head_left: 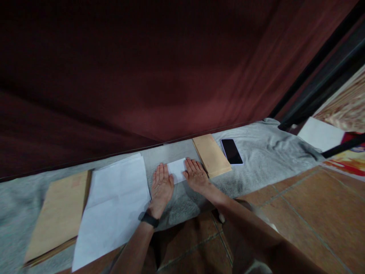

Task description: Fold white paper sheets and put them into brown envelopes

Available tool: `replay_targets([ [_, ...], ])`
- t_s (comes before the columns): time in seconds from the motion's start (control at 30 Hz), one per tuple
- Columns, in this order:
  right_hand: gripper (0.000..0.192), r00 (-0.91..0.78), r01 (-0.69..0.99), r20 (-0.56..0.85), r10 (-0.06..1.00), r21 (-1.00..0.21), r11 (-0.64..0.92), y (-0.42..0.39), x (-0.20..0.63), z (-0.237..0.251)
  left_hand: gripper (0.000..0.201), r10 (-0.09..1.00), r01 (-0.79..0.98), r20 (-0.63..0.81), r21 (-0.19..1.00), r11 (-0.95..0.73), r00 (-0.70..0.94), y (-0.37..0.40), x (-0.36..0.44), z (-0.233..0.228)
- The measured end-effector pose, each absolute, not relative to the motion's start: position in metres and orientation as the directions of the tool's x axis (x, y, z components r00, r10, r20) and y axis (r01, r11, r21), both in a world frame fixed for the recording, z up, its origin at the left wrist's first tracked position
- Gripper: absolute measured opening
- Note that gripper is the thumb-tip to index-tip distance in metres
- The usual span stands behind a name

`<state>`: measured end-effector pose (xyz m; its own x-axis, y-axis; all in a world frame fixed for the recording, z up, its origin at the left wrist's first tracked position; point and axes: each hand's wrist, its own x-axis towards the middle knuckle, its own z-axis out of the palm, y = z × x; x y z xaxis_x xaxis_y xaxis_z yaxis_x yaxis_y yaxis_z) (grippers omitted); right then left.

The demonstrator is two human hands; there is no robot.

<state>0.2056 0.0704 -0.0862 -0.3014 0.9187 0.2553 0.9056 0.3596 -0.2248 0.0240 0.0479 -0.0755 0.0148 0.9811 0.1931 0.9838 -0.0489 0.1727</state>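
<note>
A small white piece of folded paper [177, 170] lies flat on the grey cloth. My left hand [162, 184] rests palm down on its left end, with the fingers stretched out. On the right end my right hand [196, 176] lies flat in the same way, its fingers straight. Close to the right fingers is a brown paper envelope [212, 155]. To the left of my left hand is a stack of large white paper sheets [115, 205] with faint creases. The undersides of both hands are hidden.
Farther left lies a pile of large brown envelopes [58, 215]. A dark-screened phone [232, 151] sits right of the small envelope. The grey cloth [265, 148] covers a long narrow surface, with a dark red curtain [176, 83] behind and a tiled floor [319, 213] in front.
</note>
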Motion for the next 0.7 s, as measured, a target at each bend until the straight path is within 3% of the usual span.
replay_targets([
  [0.33, 0.056, -0.224, 0.911, 0.261, 0.939, -0.285, 0.296, 0.069, 0.211, -0.074, 0.062, 0.975, 0.980, 0.223, 0.190, -0.063, 0.020, 0.049, 0.021, -0.081],
  [0.53, 0.051, -0.422, 0.821, 0.264, 0.867, -0.295, 0.489, 0.072, 0.193, -0.062, 0.062, 0.979, 0.980, 0.201, 0.189, -0.057, 0.018, 0.049, 0.021, -0.079],
  [0.7, 0.050, -0.426, 0.837, 0.246, 0.870, -0.258, 0.483, 0.071, 0.185, -0.075, 0.062, 0.976, 0.976, 0.218, 0.204, -0.071, 0.025, 0.048, 0.021, -0.077],
])
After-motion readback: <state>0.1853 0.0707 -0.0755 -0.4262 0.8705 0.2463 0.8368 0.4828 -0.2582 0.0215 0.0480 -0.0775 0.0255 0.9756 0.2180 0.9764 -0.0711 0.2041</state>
